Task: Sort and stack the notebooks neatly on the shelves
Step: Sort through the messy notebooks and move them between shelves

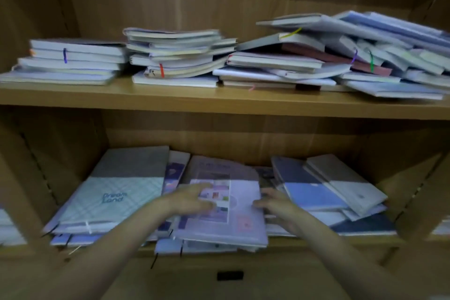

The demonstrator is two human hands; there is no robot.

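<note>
Blurry frame. Both hands on the lilac notebook (pixel 241 202) topping the middle pile of the lower shelf (pixel 316 241): left hand (pixel 194 198) flat on its cover, fingers spread; right hand (pixel 275 204) at its right edge, grip unclear. Left pile's pale green notebook (pixel 114 200) reads "Dream Land". Upper shelf (pixel 219 100) carries messy notebook stacks (pixel 175 56); other print unreadable.

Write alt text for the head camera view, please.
Two bare hands, left hand and right hand, rest on a lilac notebook atop messy piles on the lower shelf. Above, the upper shelf holds uneven notebook stacks.
</note>
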